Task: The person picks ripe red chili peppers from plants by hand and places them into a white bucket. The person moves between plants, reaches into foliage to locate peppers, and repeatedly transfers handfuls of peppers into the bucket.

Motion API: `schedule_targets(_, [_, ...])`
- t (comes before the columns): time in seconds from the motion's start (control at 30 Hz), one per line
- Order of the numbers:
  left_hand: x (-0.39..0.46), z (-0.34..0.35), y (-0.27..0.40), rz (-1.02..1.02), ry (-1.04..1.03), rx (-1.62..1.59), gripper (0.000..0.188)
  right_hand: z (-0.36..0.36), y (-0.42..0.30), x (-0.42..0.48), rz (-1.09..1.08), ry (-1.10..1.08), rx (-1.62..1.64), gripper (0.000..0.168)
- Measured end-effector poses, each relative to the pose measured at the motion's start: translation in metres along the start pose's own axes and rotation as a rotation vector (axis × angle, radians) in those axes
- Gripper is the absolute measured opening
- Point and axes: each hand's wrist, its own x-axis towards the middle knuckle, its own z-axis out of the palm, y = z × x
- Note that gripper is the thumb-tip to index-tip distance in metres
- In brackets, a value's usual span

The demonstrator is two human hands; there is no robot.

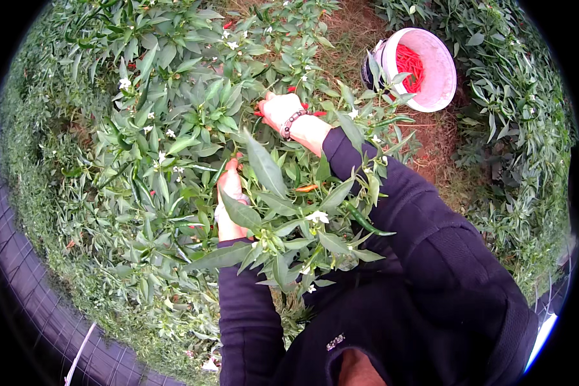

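Note:
My right hand [281, 110], wearing a beaded bracelet [292, 123], reaches into the foliage of a chili pepper plant [212, 111]. Its fingers are curled, and red chili peppers [259, 114] stick out at the fingertips. More red peppers [320, 114] show beside the wrist. Lower and to the left, my left hand [230, 186] is among the stems, partly covered by a large leaf [241, 212]. What its fingers touch is hidden. A green chili pepper [218, 172] lies right against it. Between my forearms an orange chili pepper [307, 188] hangs in the leaves.
A white bucket [439, 72] partly filled with red chili peppers [409, 67] stands tilted on the soil path [434, 149] at upper right. Another row of pepper plants [516, 144] borders the path. A leafy branch with white flowers [317, 217] rises close before my chest.

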Motion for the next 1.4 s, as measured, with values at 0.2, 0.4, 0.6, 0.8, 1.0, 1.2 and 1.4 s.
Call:
schedule_targets(0.2, [0.014,-0.017,-0.012,-0.072,0.171,0.172,0.044,-0.024,0.008,-0.018,-0.303,-0.227,0.455,0.036])
schedule_targets(0.4, [0.001,-0.006,-0.004,0.026,-0.004,0.072,0.025,-0.024,0.035,-0.045,0.426,-0.191,1.277,0.028])
schedule_targets(0.6, [-0.016,0.010,0.014,-0.090,0.002,0.009,0.025,0.038,0.015,-0.022,0.104,0.088,0.621,0.032])
schedule_targets(0.8, [-0.015,0.000,0.008,-0.024,0.063,0.170,0.028,0.022,0.000,-0.021,0.162,-0.189,0.542,0.023])
schedule_targets(1.0, [-0.003,0.004,0.004,0.061,0.242,0.365,0.029,-0.029,0.016,-0.068,0.312,-0.273,1.485,0.026])
schedule_targets(1.2, [-0.024,0.024,0.017,0.690,-0.013,0.870,0.044,-0.050,0.014,-0.085,0.159,-0.380,1.191,0.027])
schedule_targets(1.4, [-0.037,0.042,0.035,0.599,-0.421,0.591,0.015,-0.030,-0.014,-0.093,-0.206,-0.219,0.686,0.021])
